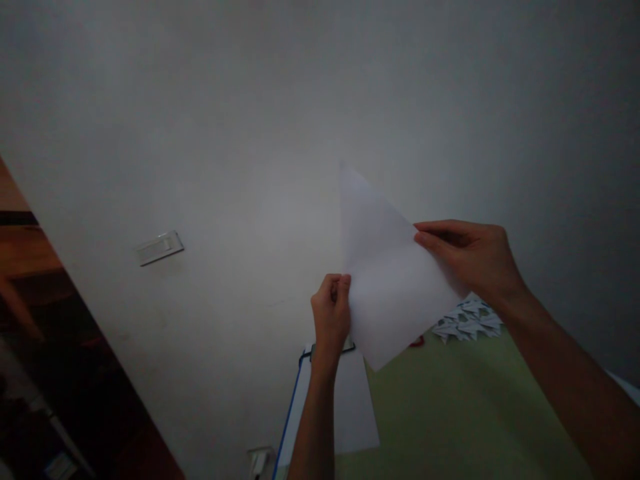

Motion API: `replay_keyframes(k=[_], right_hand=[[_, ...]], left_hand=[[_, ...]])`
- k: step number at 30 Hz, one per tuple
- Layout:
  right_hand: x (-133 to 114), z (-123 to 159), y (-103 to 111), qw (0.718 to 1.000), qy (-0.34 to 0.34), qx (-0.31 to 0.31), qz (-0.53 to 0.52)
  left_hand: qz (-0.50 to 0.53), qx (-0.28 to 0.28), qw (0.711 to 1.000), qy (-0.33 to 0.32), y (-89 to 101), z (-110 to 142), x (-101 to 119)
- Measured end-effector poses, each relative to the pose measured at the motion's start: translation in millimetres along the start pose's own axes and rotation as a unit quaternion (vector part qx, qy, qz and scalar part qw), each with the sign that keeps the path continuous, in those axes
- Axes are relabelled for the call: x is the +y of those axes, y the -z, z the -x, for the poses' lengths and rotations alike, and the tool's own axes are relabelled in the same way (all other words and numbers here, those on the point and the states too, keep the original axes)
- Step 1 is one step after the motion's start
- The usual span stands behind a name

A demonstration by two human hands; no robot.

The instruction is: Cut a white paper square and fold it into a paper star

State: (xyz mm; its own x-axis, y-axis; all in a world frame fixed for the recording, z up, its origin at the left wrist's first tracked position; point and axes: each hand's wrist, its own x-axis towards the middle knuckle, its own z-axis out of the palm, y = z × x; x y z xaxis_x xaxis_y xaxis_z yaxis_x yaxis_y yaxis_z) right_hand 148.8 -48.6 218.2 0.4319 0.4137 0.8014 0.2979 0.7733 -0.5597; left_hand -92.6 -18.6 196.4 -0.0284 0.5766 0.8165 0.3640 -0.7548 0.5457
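Both hands hold up a white sheet of paper [387,273] in front of the wall, above a green surface. Its upper corner points up and its lower corner hangs down near the clipboard. My left hand [333,310] pinches the sheet's left edge between thumb and fingers. On the opposite side, my right hand [467,253] grips the right edge, with thumb and fingertips together. The right hand hides part of the paper's right side. Below my left wrist, a clipboard [295,423] with white paper on it is partly covered by my forearm.
Several folded white paper pieces [470,321] lie on the green surface [450,400] behind the sheet, beside a small red object [417,341]. A switch plate [160,249] is on the wall. A plug in a socket [260,460] sits low down. Wooden furniture [25,253] stands at the left.
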Motion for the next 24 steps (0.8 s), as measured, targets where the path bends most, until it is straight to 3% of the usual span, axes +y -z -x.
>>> replay_keyframes(k=[16, 24], right_hand=[[6.7, -0.3, -0.1, 0.999, 0.034, -0.007, 0.030], [5.0, -2.4, 3.4, 0.999, 0.021, -0.014, 0.044]], left_hand=[[-0.012, -0.008, 1.000, 0.023, -1.8, 8.0, 1.3], [-0.033, 0.002, 0.999, -0.002, -0.4, 1.5, 6.6]])
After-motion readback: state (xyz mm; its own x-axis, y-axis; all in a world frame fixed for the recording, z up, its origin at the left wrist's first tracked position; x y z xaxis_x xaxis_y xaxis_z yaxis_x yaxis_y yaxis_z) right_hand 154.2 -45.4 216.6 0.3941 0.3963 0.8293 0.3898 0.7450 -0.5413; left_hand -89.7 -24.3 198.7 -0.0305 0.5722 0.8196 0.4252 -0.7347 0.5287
